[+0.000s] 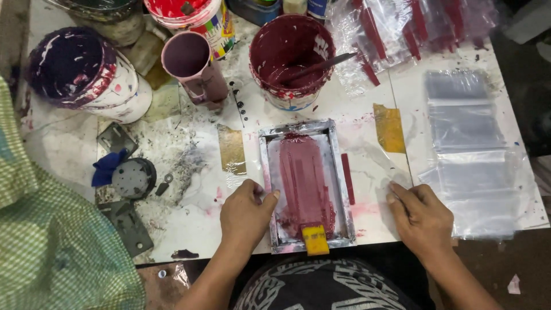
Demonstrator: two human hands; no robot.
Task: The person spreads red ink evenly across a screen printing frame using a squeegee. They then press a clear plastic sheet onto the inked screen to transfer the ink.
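Two hands: both mine, resting on the white worktable (69, 155), one on each side of the small printing screen (307, 183).
Left hand: my left hand (245, 213) is loosely curled with the thumb touching the left rail of the metal frame; it steadies the frame rather than gripping anything.
Right hand: my right hand (422, 215) lies flat and released on the tabletop just right of the frame, fingertips (396, 192) pointing far-left, holding nothing.
Screen: the printing screen sits near the table's near edge, between my hands, its mesh smeared with dark red ink.
Squeegee: a yellow-handled squeegee (315, 239) lies at the near end of the frame, touching the red ink.
Red strip: a narrow red strip (348, 178) lies just beside the frame's right rail.
Paint bucket: a bucket of dark red paint (287, 60) with a stirring stick stands far from the frame, straight beyond it.
Other pots: a pink cup (192, 63) and a purple-stained bucket (86, 74) stand far left.
Clear bags: flat clear plastic bags (470, 149) lie in a stack to the right.
Cloth: green checked fabric (51, 241) fills the near left corner.
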